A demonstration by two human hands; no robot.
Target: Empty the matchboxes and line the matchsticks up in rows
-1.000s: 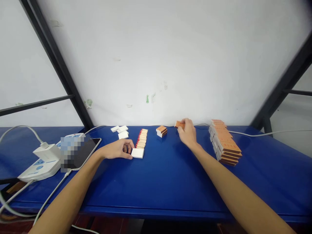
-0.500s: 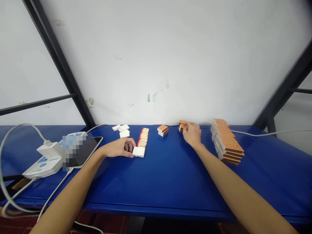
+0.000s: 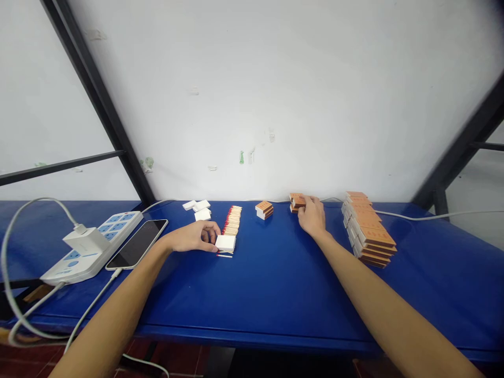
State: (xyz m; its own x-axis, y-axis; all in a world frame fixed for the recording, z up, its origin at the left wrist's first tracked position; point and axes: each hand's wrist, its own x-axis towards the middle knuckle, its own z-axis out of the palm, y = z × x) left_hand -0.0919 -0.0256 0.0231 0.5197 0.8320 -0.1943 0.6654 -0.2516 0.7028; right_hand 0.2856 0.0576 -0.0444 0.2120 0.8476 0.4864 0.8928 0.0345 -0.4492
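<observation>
My left hand [image 3: 199,235] grips a white matchbox tray [image 3: 226,242] by its left edge, thumb at the near side. The tray sits over the near end of a row of red-tipped matches [image 3: 231,220]; a loose match [image 3: 224,255] shows just in front of it. At the back of the blue table, my right hand [image 3: 313,213] has its fingers closed on an orange matchbox [image 3: 299,201] at the top of a small pile. Fingers partly hide that box. Another short stack of matchboxes [image 3: 264,208] stands between the hands.
Several white trays [image 3: 202,206] lie behind my left hand. A large block of stacked matchboxes [image 3: 368,226] stands at right. On the left are a phone [image 3: 137,244], a power strip [image 3: 118,226] and white cables [image 3: 88,315]. The wall [image 3: 252,79] bounds the table's back.
A loose match now shows in front of the white tray. My right fingers have shifted slightly right, and more of the orange matchbox is visible. The view has moved a little.
</observation>
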